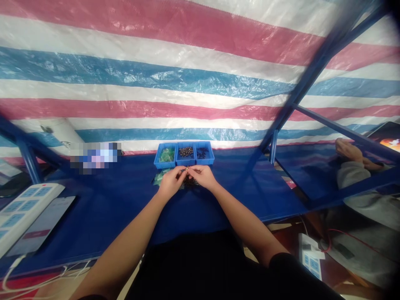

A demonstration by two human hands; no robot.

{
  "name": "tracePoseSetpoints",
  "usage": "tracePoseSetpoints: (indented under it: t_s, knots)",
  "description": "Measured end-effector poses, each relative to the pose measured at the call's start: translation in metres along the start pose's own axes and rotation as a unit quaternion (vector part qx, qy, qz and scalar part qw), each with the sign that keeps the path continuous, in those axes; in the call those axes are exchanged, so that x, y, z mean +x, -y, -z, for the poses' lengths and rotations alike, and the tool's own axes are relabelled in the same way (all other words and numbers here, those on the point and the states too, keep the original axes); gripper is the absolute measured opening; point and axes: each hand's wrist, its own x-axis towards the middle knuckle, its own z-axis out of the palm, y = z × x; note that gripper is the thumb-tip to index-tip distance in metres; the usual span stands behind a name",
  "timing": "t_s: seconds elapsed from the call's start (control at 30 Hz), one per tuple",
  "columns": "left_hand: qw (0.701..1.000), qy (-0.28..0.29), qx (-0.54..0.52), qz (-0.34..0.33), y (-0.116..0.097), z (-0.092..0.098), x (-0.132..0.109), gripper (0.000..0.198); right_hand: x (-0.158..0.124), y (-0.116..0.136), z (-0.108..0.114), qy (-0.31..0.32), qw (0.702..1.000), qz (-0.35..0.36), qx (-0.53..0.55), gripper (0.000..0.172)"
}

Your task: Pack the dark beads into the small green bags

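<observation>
My left hand (170,181) and my right hand (203,176) meet over the blue table, fingertips pinched together around a small shiny brass-coloured piece (186,169). Its exact kind is too small to tell. Just beyond the fingers stand three blue bins side by side. The left bin (157,160) holds green pieces, the middle bin (185,161) small dark and brassy parts, and the right bin (210,160) dark slender pieces. Under my hands lie a green heap (158,178) on the left and a dark pile (190,182), partly hidden by the fingers.
A white power strip (46,189) and a phone or tablet (43,225) with a cable lie at the left. Blue metal bars (292,100) frame the table before a striped sheet (175,112). At the right sits another person in a grey sleeve (356,183), near a second power strip (311,254).
</observation>
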Motion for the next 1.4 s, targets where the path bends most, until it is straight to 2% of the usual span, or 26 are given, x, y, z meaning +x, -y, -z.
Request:
tracePoseSetpoints:
  t_s: [0.33,0.47,0.6,0.7,0.83,1.03,1.23,1.4]
  knots:
    - [0.999,0.006,0.042,-0.024,0.005,-0.003,0.0,0.022,0.001,-0.002,0.001,-0.051,0.994,0.036,-0.086,0.026]
    - [0.999,0.009,0.034,-0.018,0.001,-0.001,0.001,0.024,0.003,-0.005,0.003,-0.05,0.997,0.011,-0.058,0.026]
    - [1.0,-0.001,0.02,-0.008,-0.004,0.003,0.001,0.026,0.007,-0.01,0.005,-0.039,0.997,-0.068,0.01,0.027]
    - [1.0,-0.01,0.01,0.005,-0.006,0.004,0.0,0.027,0.011,-0.011,0.007,-0.046,0.987,-0.131,0.086,0.027]
    - [1.0,-0.01,0.011,0.011,-0.006,0.004,0.0,0.026,0.014,-0.01,0.008,-0.07,0.968,-0.174,0.164,0.024]
    - [1.0,-0.006,0.016,0.006,-0.006,0.003,0.0,0.025,0.013,-0.008,0.007,-0.056,0.954,-0.18,0.235,0.026]
    - [1.0,-0.003,0.021,0.0,-0.007,0.003,0.0,0.026,0.009,-0.011,0.003,-0.003,0.966,-0.142,0.216,0.032]
    - [0.999,-0.034,0.023,-0.002,-0.007,0.004,0.0,0.026,0.013,-0.017,0.0,-0.022,0.969,-0.182,0.163,0.025]
